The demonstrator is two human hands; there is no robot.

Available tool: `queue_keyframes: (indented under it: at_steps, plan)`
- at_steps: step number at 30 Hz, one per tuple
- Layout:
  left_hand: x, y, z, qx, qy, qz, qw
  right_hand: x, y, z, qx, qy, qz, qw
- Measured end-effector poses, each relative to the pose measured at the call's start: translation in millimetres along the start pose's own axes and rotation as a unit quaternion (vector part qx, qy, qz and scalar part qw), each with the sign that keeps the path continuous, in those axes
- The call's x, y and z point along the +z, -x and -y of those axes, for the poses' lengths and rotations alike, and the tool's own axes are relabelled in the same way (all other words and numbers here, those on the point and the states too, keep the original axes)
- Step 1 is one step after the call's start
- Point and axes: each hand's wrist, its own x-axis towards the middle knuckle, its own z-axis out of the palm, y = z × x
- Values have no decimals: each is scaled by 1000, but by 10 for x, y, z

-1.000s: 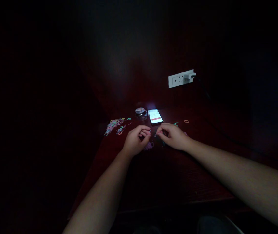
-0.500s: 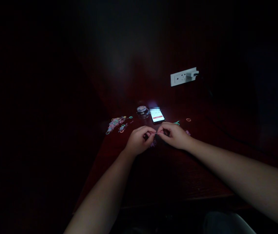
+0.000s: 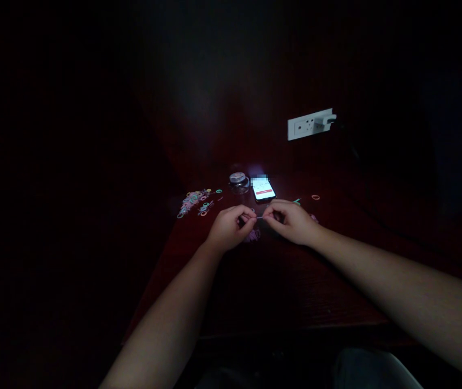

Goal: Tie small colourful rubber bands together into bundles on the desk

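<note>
Between my two hands a thin pale band (image 3: 259, 218) is stretched, its ends pinched in my fingertips. My left hand (image 3: 231, 227) is closed on its left end, and my right hand (image 3: 291, 220) is closed on its right end. Just below the fingertips a small purple pile of bands (image 3: 252, 235) lies on the dark red table (image 3: 271, 286). Farther left is a larger pile of mixed coloured bands (image 3: 192, 201), with a smaller cluster (image 3: 205, 208) beside it. Green bands (image 3: 296, 201) and pink ones (image 3: 314, 218) show partly behind my right hand.
A clear jar with a patterned lid (image 3: 239, 182) stands behind my hands, beside a lit phone (image 3: 263, 189). One orange band (image 3: 315, 197) lies at the right. A white socket panel (image 3: 309, 124) with a plug is on the wall, and a dark cable runs down at the right.
My hands have moved slightly apart, and more of the pale band shows between the fingertips. More of the purple pile is visible. The whole view has shifted a little.
</note>
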Motion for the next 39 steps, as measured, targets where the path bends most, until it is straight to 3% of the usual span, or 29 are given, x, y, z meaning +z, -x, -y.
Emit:
queue_keyframes:
  at_steps: [24,30,39]
  plan:
    - [11,11,27,-16,7,-4,1000,29,20,13,10,-2,-6,1000]
    - [10,19,17,-11,16,13,1000,53,-2,45,-31,1,8,999]
    - [-17,20,44,-14,9,21,1000,21,20,36,-10,5,15,1000]
